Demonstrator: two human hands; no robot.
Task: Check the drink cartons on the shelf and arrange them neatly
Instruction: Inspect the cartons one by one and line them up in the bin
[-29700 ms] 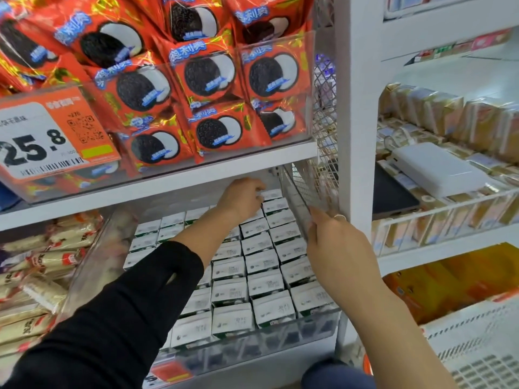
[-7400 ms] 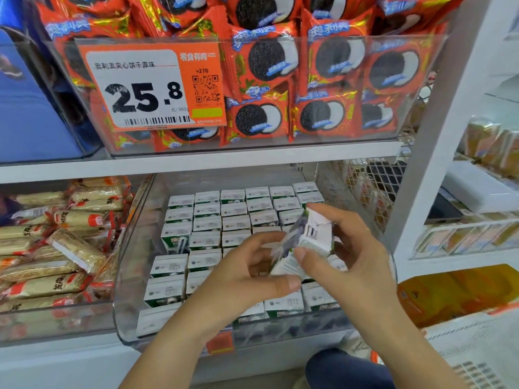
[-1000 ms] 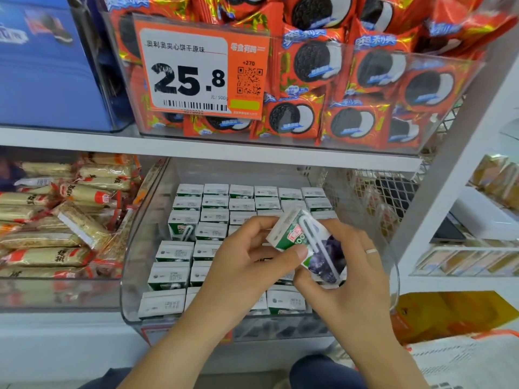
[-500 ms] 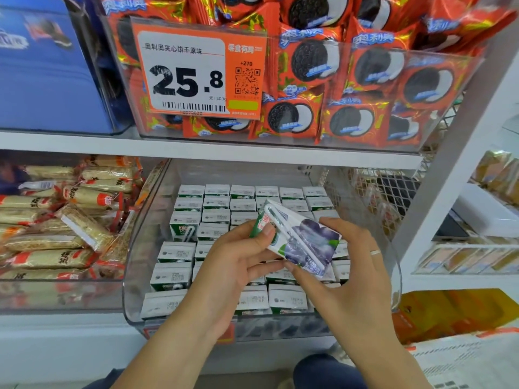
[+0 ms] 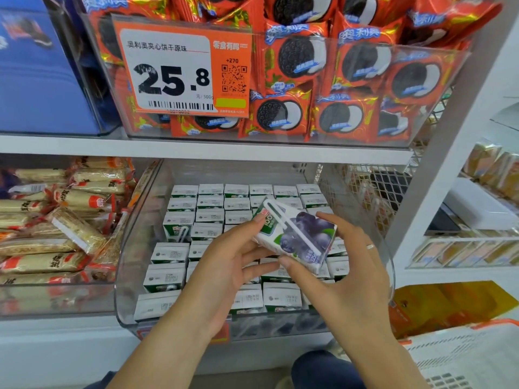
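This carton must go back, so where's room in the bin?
A bare strip runs between the leftmost cartons and the bin's left wall; a gap sits before the straw-facing carton. Back rows are packed. Left hand and right hand, gripping the held carton, hide the middle.

Both hands hold one drink carton [image 5: 297, 237] above the clear bin [image 5: 132, 248] on the lower shelf. The left hand [image 5: 224, 273] pinches its upper left end, the right hand [image 5: 342, 273] grips its lower right end with the thumb under it; a ring [image 5: 370, 246] sits on one finger. The carton lies tilted, its blueberry face and white straw turned up. Below it, rows of cartons [image 5: 210, 203] stand upright in the bin, filling it to the back wall. Wrapped bars [image 5: 56, 220] fill the bin at the left. On the upper shelf, red cookie packs [image 5: 362, 68] sit behind an orange price tag [image 5: 182, 68] reading 25.8.
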